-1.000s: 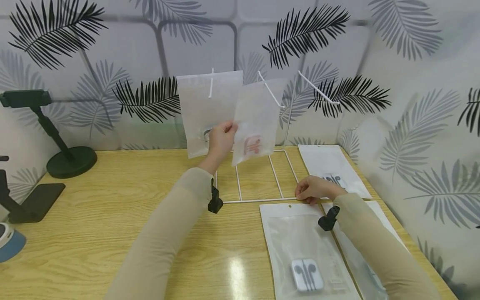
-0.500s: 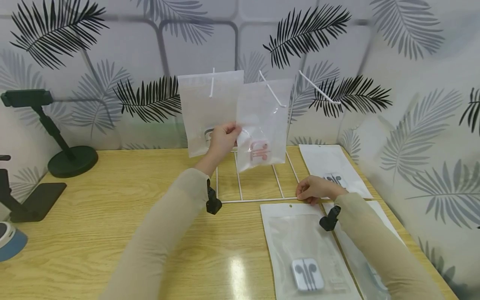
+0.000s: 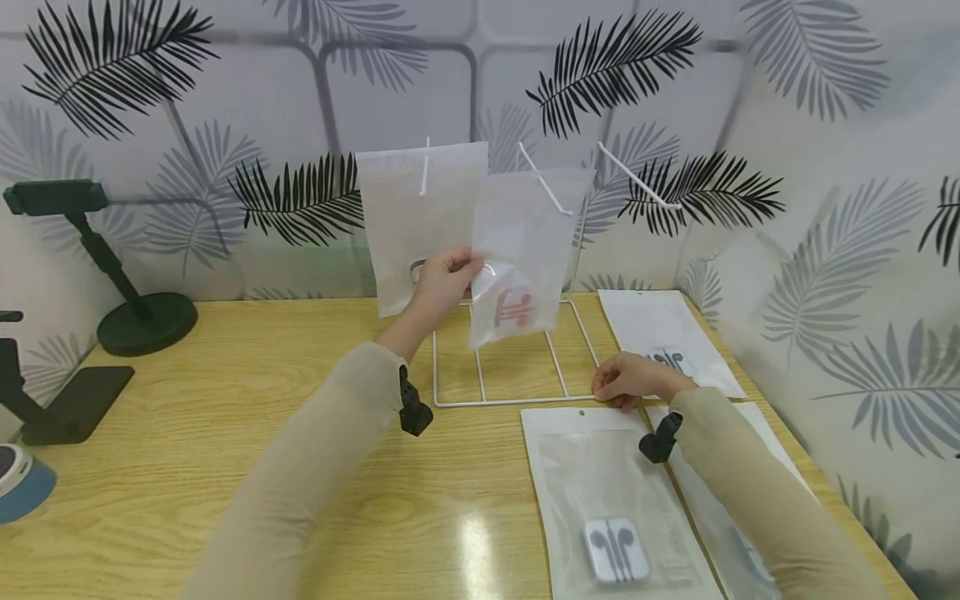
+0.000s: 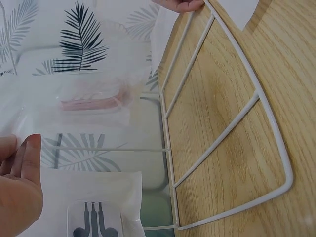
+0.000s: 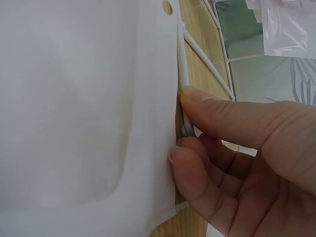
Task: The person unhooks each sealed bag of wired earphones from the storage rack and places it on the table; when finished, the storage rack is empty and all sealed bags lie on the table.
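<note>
My left hand pinches the left edge of a clear-fronted white bag holding pink earphones. This bag hangs tilted at the middle prong of a white wire display rack. In the left wrist view, the fingertips are right at the bag's edge. Behind the left hand, another white bag hangs from the left prong, its earphone case partly hidden in the head view. At the rack's front right corner, my right hand pinches the base wire between thumb and fingers, plain in the right wrist view.
A bag with white cased earphones lies in front of the rack. Two more bags lie at right, one farther back. The right prong holds no bag. A dark green stand and a blue-white round object are at left.
The pink-earphone bag has swung and twisted, its top right corner shifting right and slightly down. My left forearm has moved a little left. The right hand holds its place on the rack.
</note>
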